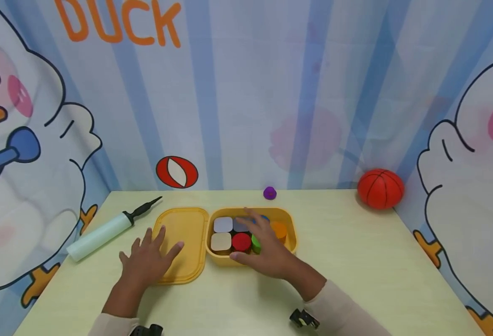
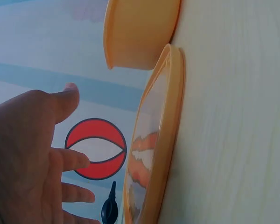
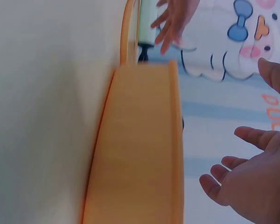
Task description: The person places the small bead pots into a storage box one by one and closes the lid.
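Note:
In the head view my right hand (image 1: 267, 247) hovers over an open yellow box (image 1: 225, 261), its fingers spread and nothing between them. Inside the box sit several small round-cornered pieces: a cream one (image 1: 221, 241), a lavender one (image 1: 223, 224), a red one (image 1: 241, 241) and an orange one (image 1: 279, 231). Part of a green piece (image 1: 255, 244) shows past the hand, which hides some of the contents. Left of the box lies its flat yellow lid (image 1: 187, 252). My left hand (image 1: 145, 261) is spread above the lid's left edge, holding nothing; the left wrist view shows a gap between them.
A pale green air pump (image 1: 101, 237) with a black nozzle lies at the table's left. Behind the box, near the back edge, is a small purple object (image 1: 269, 192). A red toy basketball (image 1: 380, 189) sits in the back right corner. Duck-printed curtains (image 1: 250, 93) surround the table.

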A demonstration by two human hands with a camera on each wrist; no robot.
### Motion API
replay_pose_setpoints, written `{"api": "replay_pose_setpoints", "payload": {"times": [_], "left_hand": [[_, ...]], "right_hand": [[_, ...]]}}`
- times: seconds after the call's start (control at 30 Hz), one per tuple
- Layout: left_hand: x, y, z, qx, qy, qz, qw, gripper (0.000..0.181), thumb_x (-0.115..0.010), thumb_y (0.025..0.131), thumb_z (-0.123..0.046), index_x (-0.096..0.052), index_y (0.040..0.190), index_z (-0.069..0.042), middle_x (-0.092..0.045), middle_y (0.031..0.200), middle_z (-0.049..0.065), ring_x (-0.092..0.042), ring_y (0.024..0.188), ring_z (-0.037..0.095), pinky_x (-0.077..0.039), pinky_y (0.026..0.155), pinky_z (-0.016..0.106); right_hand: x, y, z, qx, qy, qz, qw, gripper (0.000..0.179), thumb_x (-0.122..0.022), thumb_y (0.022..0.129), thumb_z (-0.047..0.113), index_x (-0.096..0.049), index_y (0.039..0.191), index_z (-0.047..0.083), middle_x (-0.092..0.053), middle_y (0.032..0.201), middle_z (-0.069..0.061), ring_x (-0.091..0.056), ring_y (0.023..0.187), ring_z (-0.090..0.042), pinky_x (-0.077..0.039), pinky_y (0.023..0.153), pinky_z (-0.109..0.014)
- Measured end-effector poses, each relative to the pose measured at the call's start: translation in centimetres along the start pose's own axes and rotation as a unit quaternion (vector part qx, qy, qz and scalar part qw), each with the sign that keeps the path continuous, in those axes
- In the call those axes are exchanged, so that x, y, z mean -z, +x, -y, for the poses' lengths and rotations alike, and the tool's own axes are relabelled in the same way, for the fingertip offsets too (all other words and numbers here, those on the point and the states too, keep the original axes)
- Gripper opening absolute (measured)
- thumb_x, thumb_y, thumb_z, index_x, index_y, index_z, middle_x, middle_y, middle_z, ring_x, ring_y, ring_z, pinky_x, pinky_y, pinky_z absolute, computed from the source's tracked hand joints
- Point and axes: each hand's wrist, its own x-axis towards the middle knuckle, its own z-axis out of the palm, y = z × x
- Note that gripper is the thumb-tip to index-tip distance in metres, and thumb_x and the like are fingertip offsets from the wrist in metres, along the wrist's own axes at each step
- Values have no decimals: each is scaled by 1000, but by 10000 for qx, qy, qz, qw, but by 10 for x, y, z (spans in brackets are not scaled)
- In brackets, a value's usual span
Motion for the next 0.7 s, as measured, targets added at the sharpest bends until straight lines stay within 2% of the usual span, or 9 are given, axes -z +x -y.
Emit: {"api": "replay_pose_setpoints", "payload": {"times": [0.2, 0.3, 0.53, 0.7], "left_hand": [[0, 1, 10, 49, -7, -71, 10000, 103, -38, 104, -83, -24, 174, -9, -21, 176, 37, -23, 158, 66, -14, 118, 94], [1, 1, 13, 74, -52, -109, 9999, 103, -40, 104, -82, -24, 174, -9, -21, 176, 37, -22, 159, 64, -14, 118, 94], [-3, 4, 19, 56, 29, -84, 9999, 104, -39, 103, -84, -24, 174, -9, -21, 175, 38, -23, 158, 66, -15, 118, 94], [-8, 6, 22, 87, -20, -21, 10000, 104, -39, 103, -83, -24, 174, -8, -19, 175, 38, -22, 158, 67, -14, 117, 95]], "right_hand": [[-23, -8, 22, 141, 347, 757, 9964, 83, -81, 99, 48, -38, 169, 38, -12, 184, 15, -19, 171, -27, -32, 130, -70], [-31, -12, 29, 150, 478, 1106, 9926, 81, -78, 100, 51, -36, 169, 44, -10, 183, 20, -16, 172, -24, -30, 131, -70], [-48, -14, 35, 118, 798, 1595, 9839, 79, -72, 102, 58, -32, 169, 47, -13, 185, 14, -22, 171, -25, -31, 131, -70], [-58, -11, 36, 81, 832, 2030, 9756, 78, -69, 103, 60, -29, 169, 49, -12, 184, 17, -19, 172, -25, -31, 131, -69]]}}
